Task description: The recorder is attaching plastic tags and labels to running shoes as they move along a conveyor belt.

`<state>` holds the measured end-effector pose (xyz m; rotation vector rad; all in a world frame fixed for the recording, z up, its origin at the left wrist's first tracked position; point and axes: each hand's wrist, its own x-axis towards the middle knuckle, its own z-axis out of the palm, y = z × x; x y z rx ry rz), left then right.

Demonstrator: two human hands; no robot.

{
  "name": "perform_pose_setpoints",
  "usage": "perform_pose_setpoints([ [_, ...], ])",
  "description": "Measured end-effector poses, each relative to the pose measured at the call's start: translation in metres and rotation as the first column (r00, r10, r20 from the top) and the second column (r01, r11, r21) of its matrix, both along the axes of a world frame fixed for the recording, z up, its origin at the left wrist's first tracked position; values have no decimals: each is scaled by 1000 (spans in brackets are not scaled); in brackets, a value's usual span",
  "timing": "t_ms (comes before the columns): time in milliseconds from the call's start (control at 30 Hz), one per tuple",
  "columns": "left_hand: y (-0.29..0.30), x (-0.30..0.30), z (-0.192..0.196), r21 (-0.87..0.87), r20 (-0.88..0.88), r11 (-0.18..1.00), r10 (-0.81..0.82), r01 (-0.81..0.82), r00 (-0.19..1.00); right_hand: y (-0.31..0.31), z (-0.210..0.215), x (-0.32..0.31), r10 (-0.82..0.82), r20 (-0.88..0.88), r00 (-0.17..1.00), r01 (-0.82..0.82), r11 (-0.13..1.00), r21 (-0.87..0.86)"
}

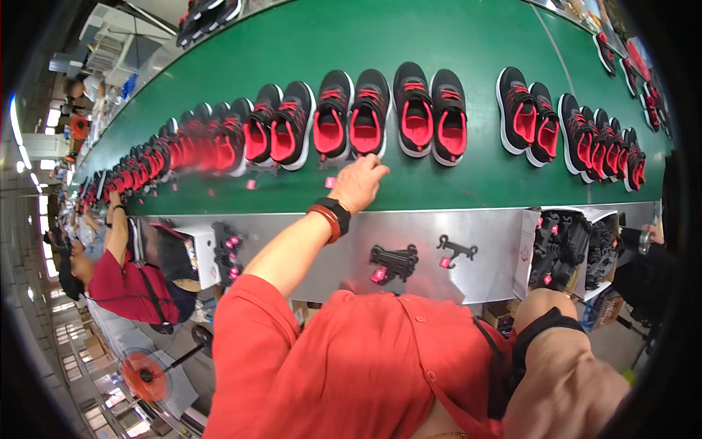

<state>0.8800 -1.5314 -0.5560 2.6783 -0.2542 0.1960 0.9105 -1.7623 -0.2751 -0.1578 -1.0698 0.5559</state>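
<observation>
My left hand [358, 184] reaches over the near edge of the green conveyor belt [453, 183], its fingers curled at the heel of a black shoe with red laces and red lining [369, 110]. What the fingertips grip, if anything, is hidden. A second shoe [333, 113] of the same kind stands left of it, with a pink tag [330, 182] by its heel. Close to the camera at lower right is my right hand [570, 384], raised and cut off, its fingers not visible. On the metal ledge lie a stack of black plastic shoe hangers [395, 262] and one single hanger [458, 250].
More shoe pairs [430, 113] line the belt on both sides. A white box [523, 249] of black hangers stands right on the ledge, another box [207, 252] left. A co-worker in dark red [135, 293] works at left, near an orange fan [145, 374].
</observation>
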Motion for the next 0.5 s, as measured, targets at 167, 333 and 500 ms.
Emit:
perform_pose_setpoints([
  [167, -10, 0, -2, -27, -72, 999, 18, -20, 997, -25, -6, 4, -127, -6, 992, 127, 986, 108],
  [333, -22, 21, -6, -30, -39, 998, 58, -59, 998, -48, -75, 26, 373, 82, 924, -370, 928, -44],
  [500, -35, 58, -17, -16, -62, 999, 29, -30, 998, -59, -207, 12, 206, 791, 576, 811, -21, -585],
])
